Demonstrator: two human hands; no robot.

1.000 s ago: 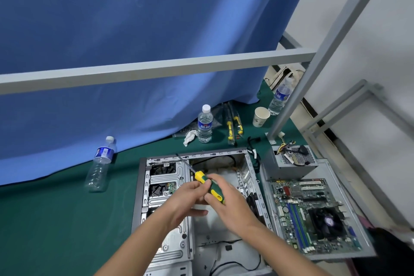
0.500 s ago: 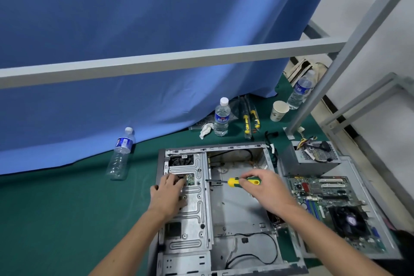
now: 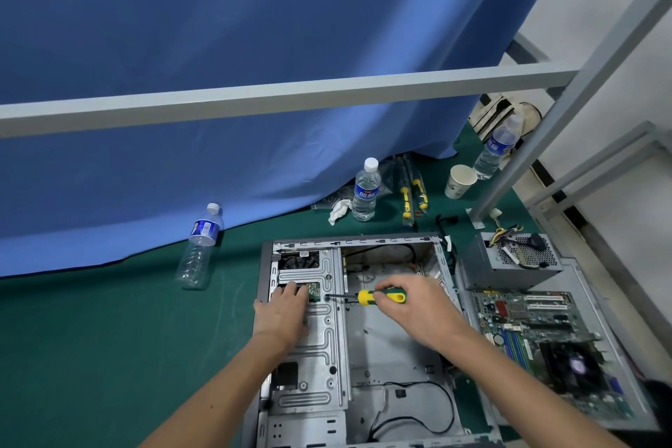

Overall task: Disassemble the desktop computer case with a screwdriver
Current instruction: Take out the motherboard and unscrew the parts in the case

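An open grey computer case lies flat on the green table, its ribbed silver drive cage along the left side. My right hand grips a screwdriver with a yellow and green handle, held level, its tip at a screw on the cage beside a small green circuit board. My left hand rests flat on the cage, fingers straight, just left of the tip.
A motherboard on a metal panel and a power supply lie right of the case. Three water bottles, a paper cup, spare screwdrivers and a crumpled tissue sit behind. A grey frame bar crosses overhead.
My hands came apart over the case. The left one settled on the drive cage; the right one swung the screwdriver level and brought its tip leftward to the cage screw.
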